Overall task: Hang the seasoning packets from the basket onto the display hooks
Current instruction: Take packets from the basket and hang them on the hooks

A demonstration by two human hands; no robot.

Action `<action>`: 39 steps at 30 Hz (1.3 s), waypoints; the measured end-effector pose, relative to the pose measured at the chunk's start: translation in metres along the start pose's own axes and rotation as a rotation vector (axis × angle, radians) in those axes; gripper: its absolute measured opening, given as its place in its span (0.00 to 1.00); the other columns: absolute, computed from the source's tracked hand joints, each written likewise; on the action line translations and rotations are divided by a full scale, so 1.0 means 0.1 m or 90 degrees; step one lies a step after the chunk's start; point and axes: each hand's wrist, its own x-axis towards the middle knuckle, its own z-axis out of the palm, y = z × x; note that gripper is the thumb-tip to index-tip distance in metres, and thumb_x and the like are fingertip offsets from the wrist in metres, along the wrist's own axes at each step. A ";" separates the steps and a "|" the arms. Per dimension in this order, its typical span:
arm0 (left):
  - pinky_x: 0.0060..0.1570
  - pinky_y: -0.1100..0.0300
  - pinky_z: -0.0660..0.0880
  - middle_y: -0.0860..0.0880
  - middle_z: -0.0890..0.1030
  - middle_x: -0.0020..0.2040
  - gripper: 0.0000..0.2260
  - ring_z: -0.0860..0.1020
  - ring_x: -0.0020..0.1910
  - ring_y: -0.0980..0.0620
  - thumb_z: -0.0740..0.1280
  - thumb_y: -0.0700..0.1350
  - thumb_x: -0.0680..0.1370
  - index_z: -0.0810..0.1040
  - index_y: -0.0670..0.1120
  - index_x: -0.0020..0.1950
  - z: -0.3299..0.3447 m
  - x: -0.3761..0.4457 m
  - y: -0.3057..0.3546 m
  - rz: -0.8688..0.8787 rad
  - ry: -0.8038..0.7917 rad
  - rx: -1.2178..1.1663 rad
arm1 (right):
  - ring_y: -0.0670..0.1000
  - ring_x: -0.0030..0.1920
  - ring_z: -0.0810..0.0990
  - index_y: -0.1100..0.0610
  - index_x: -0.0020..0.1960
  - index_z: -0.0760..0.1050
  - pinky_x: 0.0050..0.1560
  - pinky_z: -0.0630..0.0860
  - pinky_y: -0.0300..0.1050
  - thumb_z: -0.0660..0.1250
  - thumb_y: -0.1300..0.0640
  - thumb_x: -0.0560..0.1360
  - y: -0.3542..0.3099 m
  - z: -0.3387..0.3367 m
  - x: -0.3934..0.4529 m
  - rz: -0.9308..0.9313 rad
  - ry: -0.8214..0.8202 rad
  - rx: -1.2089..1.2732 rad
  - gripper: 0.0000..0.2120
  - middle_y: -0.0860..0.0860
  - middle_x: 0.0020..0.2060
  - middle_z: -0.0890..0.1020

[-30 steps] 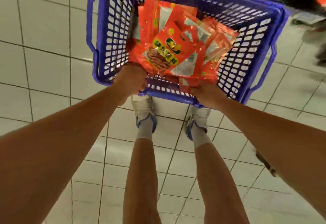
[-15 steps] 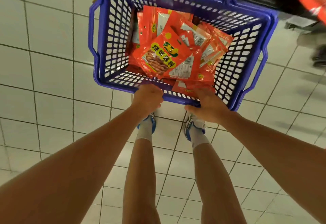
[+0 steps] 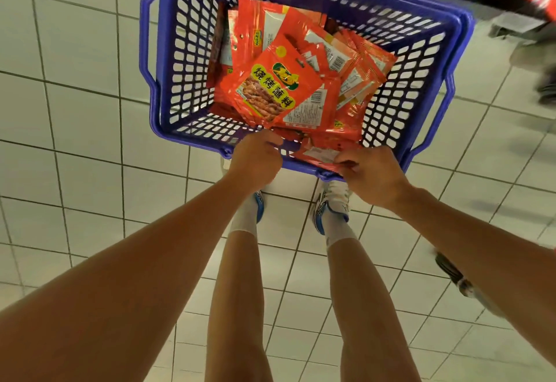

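We see a blue basket (image 3: 162, 59) with walls pierced in a regular grid of small slots, and inside it seasoning packets (image 3: 279, 89) in bright red-orange, the top one bearing a yellow-green label band with dark characters, while others show white panels with black barcodes. The floor (image 3: 75, 128) is off-white square tile crossed by dark grout lines. The shoes (image 3: 332, 201) are white with blue trim, the socks (image 3: 245, 216) white.

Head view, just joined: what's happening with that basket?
A person stands over a blue basket on the tiled floor, full of red seasoning packets. The left hand is curled at the near rim; what it grips is hidden. The right hand pinches a packet's edge there. No hooks are visible.
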 end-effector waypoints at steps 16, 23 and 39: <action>0.39 0.61 0.83 0.56 0.87 0.40 0.11 0.87 0.42 0.54 0.72 0.35 0.77 0.82 0.52 0.44 -0.21 0.19 0.16 0.035 -0.008 -0.358 | 0.50 0.55 0.82 0.46 0.64 0.75 0.56 0.78 0.44 0.72 0.55 0.76 0.13 0.21 0.36 0.292 -0.090 0.288 0.18 0.46 0.56 0.84; 0.49 0.50 0.84 0.46 0.87 0.51 0.11 0.87 0.49 0.47 0.74 0.37 0.76 0.82 0.45 0.58 -0.43 0.20 0.18 0.036 -0.004 -0.394 | 0.58 0.60 0.78 0.50 0.70 0.72 0.58 0.75 0.50 0.58 0.45 0.84 0.20 0.38 0.26 0.216 -0.263 0.077 0.18 0.54 0.63 0.80; 0.47 0.49 0.84 0.48 0.87 0.47 0.05 0.87 0.46 0.47 0.74 0.40 0.77 0.85 0.50 0.45 -0.49 -0.05 0.28 0.108 0.062 -0.346 | 0.40 0.37 0.78 0.47 0.40 0.76 0.39 0.73 0.38 0.69 0.62 0.78 -0.03 -0.32 0.00 0.138 -0.101 0.152 0.12 0.40 0.33 0.80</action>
